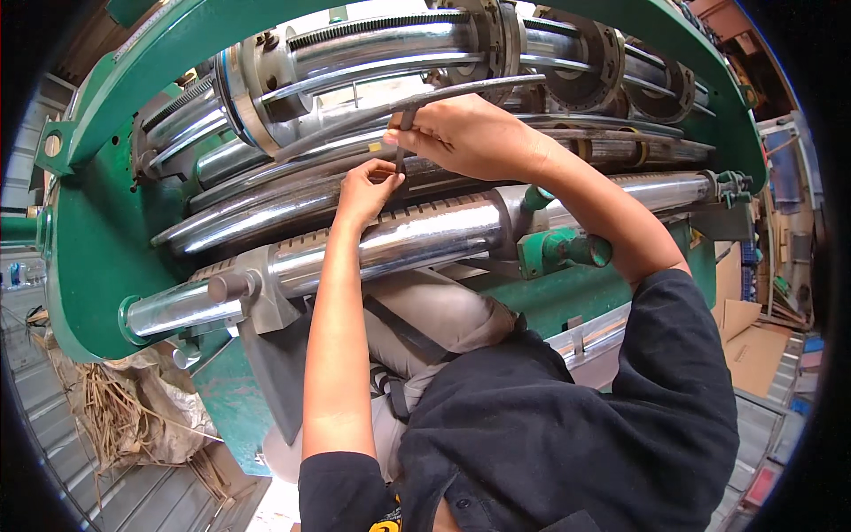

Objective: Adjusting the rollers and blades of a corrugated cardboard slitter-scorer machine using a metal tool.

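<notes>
Right hand: beyond the slotted bar, thumb and fingers closed in a narrow pinch about the upper part of the dark strip.
Left hand: just past the far side of the slotted bar, thumb and forefinger drawn narrow at the strip's lower end; whether they grip it or merely touch it, I cannot tell at this size.
Dark strip: between my two hands, beyond the middle of the slotted bar.
Long axis: steep and slightly tilted, crosswise to the slotted bar; the upper end leans to my right, the lower end points down and back toward that bar.
Good handling: in my judgement, the right pinch should set the angle while the left fingertips steady the lower end; small, even pressure should keep the strip from twisting or slipping down between the bars.
Slotted bar: the landmark, polished, running across in front of me, with my left forearm over it.
Green clamp: on the near side of the slotted bar, close to my right forearm, which I should keep clear of it.
Curved rod: farther out than the slotted bar, passing near my right knuckles.
Green end plate: at the slotted bar's left end.
</notes>
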`<state>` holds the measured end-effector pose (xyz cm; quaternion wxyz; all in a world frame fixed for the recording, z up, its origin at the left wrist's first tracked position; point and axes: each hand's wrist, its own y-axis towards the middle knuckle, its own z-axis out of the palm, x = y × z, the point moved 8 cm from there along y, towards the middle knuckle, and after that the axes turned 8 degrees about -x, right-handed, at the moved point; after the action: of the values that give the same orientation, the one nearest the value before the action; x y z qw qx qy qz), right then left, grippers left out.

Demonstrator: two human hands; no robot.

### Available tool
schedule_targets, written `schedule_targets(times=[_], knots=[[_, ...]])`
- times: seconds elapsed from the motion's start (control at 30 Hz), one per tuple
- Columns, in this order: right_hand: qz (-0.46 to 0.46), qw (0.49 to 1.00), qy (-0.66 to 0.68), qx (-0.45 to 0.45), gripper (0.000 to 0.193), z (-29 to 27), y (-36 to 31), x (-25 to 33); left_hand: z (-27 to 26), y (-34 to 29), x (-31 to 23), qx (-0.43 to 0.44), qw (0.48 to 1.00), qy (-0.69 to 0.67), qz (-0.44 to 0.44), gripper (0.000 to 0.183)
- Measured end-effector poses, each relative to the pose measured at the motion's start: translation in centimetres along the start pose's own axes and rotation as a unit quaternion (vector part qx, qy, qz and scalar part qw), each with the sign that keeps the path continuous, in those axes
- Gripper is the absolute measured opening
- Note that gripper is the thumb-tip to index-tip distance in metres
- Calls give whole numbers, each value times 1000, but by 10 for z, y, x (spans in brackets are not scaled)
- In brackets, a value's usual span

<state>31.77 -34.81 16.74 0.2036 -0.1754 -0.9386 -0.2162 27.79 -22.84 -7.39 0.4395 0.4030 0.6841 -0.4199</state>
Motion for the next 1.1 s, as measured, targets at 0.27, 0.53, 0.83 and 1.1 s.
schedule_targets(times=[0.27, 0.53, 0.83, 1.1], knots=[[97, 993, 47, -51, 24, 4, 16, -51, -64, -31, -38, -345, 924, -32, 161, 25], [65, 993, 98, 6, 30, -5, 12, -58, -151, -61, -246, -230, 903, -193, 307, 65], [228, 677, 652, -256, 58, -89, -2, -118, -67, -35, -271, 287, 948, 11, 134, 52], [219, 903, 288, -233, 43, -87, 10, -52, -55, -56, -262, 308, 942, -80, 103, 51]])
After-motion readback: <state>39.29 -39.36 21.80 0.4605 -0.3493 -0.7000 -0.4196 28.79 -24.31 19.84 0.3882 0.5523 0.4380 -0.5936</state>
